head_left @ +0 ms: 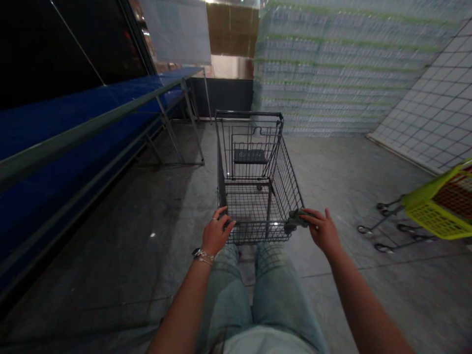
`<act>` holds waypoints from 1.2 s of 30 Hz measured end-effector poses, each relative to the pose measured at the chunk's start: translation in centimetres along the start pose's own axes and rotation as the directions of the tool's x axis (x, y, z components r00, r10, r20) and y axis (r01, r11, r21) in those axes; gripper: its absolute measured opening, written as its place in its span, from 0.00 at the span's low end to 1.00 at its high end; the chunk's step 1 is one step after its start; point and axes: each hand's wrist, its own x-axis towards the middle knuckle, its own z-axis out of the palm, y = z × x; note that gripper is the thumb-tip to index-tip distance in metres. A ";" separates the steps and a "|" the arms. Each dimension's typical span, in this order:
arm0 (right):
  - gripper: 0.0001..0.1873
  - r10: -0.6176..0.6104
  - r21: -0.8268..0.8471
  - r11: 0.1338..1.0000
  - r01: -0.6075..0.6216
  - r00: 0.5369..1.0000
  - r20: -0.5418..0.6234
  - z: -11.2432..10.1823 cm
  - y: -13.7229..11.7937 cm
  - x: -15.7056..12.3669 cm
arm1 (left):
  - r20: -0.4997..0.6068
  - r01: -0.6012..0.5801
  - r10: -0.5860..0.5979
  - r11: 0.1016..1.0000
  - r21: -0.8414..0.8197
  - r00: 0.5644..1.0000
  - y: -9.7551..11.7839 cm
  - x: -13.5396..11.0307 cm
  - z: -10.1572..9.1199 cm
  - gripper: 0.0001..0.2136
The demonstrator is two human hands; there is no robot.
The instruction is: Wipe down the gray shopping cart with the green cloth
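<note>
A dark wire shopping cart (287, 177) stands right in front of me, its push handle and fold-down child seat at the far end. My left hand (216, 235), with a bracelet and a dark band at the wrist, takes hold of the near left corner of the rim, thumb and fingers curled around it. At the near right corner, my right hand (324, 231) pinches a crumpled dark green cloth (297, 217) against the rim. The basket shows bare wire mesh inside.
To the left runs a long blue-topped table (121, 96) with metal legs. Tall stacks of plastic-wrapped bottles (332, 73) rise at the back. A yellow-green wheeled basket (429, 211) stands at right, near a wire grid panel (438, 98).
</note>
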 end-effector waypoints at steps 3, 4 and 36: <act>0.23 0.048 0.049 0.998 -0.047 0.998 -0.036 0.2 1.9 0.4 | -0.004 -0.007 0.007 1.000 -0.011 1.000 0.1 0.1 0.2 0.13; 0.23 0.092 0.070 0.994 -0.088 0.994 -0.058 0.5 2.3 0.9 | -0.009 -0.004 0.004 1.000 -0.015 1.000 0.3 0.1 0.4 0.13; 0.18 0.768 0.467 0.543 -0.698 0.637 0.059 10.2 0.0 11.7 | -0.136 -0.166 0.160 0.985 -0.035 0.978 7.4 2.3 -7.2 0.10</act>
